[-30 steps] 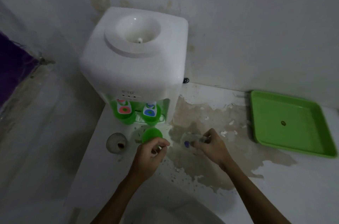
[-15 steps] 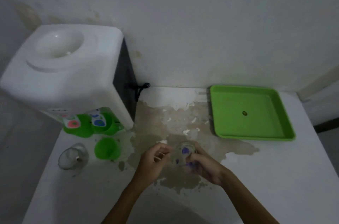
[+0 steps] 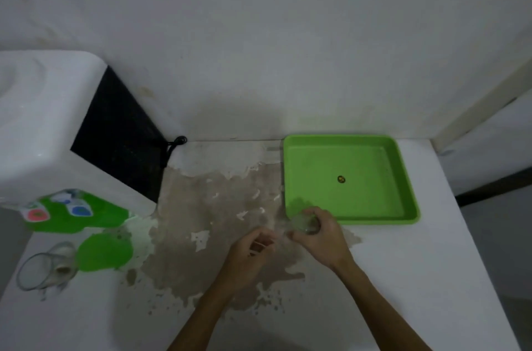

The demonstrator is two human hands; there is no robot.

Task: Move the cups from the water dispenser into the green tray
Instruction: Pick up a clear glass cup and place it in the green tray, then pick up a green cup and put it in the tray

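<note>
Bare from the elbow down, both forearms reach up from the bottom edge and angle toward each other over the worn patch of the white counter [image 3: 403, 278]. The right hand [image 3: 322, 235] is palm-down, its fingers curled around a small clear cup [image 3: 304, 223], which it holds just at the near left corner of the green tray [image 3: 408, 192]; whether the cup touches the tray's rim cannot be told through the blur. The left hand [image 3: 253, 252] sits just left of the right, close to it but apart, with the fingers loosely bent and nothing clearly held in them; it is too blurred to tell whether it is fully closed. The tray lies beyond the right hand, against the wall, with 1 small dark spot on its floor. Well to the left of the left hand stands the white water dispenser [image 3: 43, 126], with 2 taps over a green base. In front of it rest 1 green cup [image 3: 105, 251] and, beside that, 1 clear glass [image 3: 43, 268].
</note>
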